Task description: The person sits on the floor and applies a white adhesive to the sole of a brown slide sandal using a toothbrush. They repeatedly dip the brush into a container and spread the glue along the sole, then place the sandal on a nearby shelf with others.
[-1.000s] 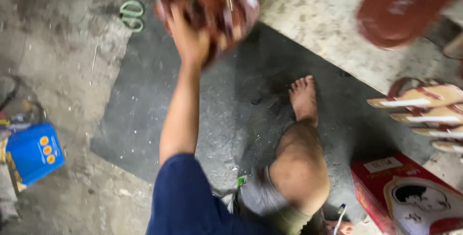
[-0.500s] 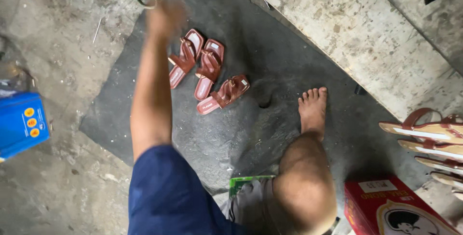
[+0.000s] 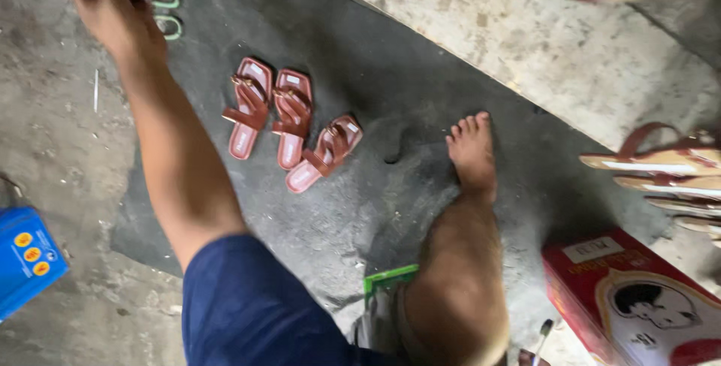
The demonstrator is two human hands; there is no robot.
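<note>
Brown sandals (image 3: 289, 122) lie side by side on the dark mat (image 3: 390, 208) — three, soles down; my left hand (image 3: 105, 5), far left, grips something pale — right hand unseen.

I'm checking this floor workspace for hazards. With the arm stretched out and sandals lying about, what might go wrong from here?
The bare foot rests on the dark mat close to the three loose red-brown sandals; shifting it may scatter them. The left hand reaches far out beside the green-handled scissors, so a careless sweep might catch them. The stacked sandals at the right edge look unevenly piled and might slide.
</note>
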